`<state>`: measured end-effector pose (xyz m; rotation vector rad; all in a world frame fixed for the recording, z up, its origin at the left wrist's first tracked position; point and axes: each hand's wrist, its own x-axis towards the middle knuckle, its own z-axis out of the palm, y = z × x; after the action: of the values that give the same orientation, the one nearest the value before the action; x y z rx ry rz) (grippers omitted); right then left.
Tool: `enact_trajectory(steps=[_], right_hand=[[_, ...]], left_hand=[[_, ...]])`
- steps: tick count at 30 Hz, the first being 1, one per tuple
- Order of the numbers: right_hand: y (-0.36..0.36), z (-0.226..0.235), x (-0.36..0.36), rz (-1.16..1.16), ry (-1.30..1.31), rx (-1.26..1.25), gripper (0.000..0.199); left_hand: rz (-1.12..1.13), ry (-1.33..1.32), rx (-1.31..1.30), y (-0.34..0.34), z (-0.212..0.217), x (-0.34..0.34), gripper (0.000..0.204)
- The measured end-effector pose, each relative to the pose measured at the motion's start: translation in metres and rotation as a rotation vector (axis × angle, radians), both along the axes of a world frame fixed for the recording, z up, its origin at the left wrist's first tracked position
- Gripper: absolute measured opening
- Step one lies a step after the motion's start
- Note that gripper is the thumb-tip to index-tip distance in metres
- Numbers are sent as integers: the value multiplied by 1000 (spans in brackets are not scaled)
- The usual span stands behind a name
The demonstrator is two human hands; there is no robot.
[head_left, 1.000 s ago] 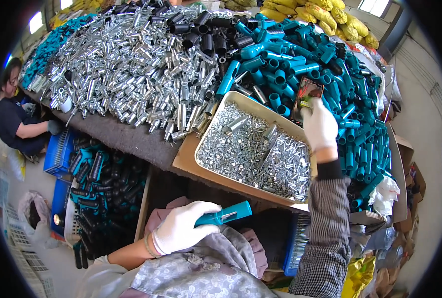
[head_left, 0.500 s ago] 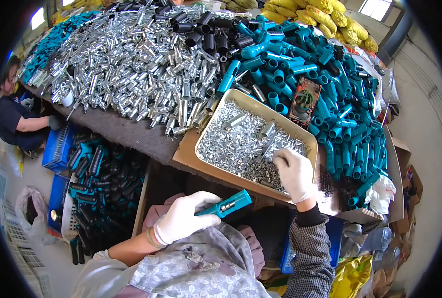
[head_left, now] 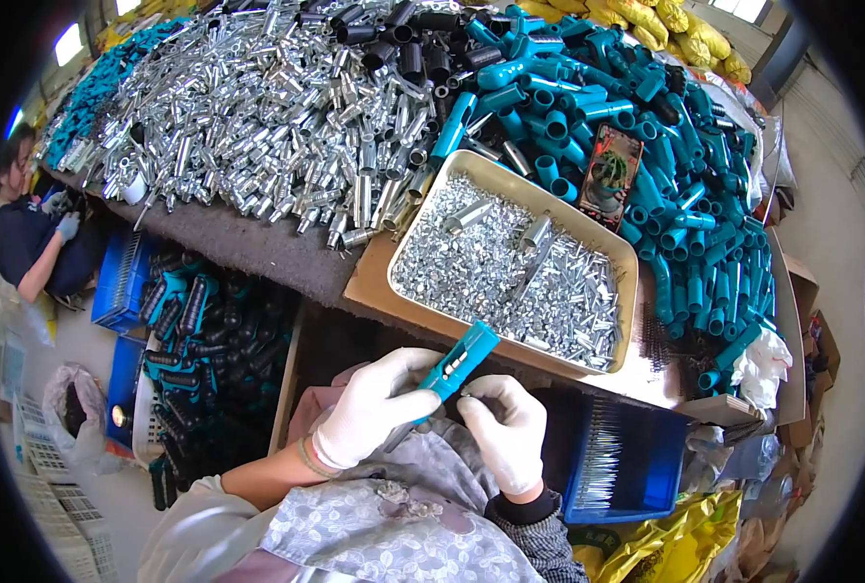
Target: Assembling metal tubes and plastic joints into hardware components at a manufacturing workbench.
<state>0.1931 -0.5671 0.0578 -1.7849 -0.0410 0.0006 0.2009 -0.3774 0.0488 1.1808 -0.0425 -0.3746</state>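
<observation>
My left hand (head_left: 374, 403) is closed round a teal plastic tool handle (head_left: 469, 352), tilted up and to the right. A cut-out in its side shows bright metal inside. Close beside it, my right hand (head_left: 507, 428) pinches a small metal piece (head_left: 465, 394), too small to tell its kind. Both hands wear white gloves and are over my lap, in front of the table edge. Beyond them a cream tray (head_left: 630, 291) holds many small metal parts (head_left: 510, 277), with a metal tube (head_left: 468, 216) and another short tube (head_left: 536, 231) lying on top.
Heaped metal tubes (head_left: 257, 126) and teal handles (head_left: 690, 194) cover the table, with a phone (head_left: 611, 175) on the teal pile. A blue crate (head_left: 646, 466) sits low right, a bin of black-and-teal handles (head_left: 199, 340) low left. A co-worker (head_left: 34, 233) sits far left.
My right hand has left the tray and come down beside the teal handle, pinching a small piece. My left hand has tilted the handle more upright. The co-worker's hand has drawn back from the blue crate.
</observation>
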Motion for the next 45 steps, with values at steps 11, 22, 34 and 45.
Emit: enact_trajectory(steps=[11,22,34,45], right_hand=[[4,-9,3,63,-45,-58,10],[-8,-18,8,265,273,433,29],[1,35,53,457,-116,-274,23],[15,57,231,251,-827,-1070,18]], left_hand=[[77,-263,347,2,-17,-10,47],[-63,-335,475,14,-13,-7,47],[-121,194,-378,30,1,-10,52],[-44,259,-538,42,-5,-15,51]])
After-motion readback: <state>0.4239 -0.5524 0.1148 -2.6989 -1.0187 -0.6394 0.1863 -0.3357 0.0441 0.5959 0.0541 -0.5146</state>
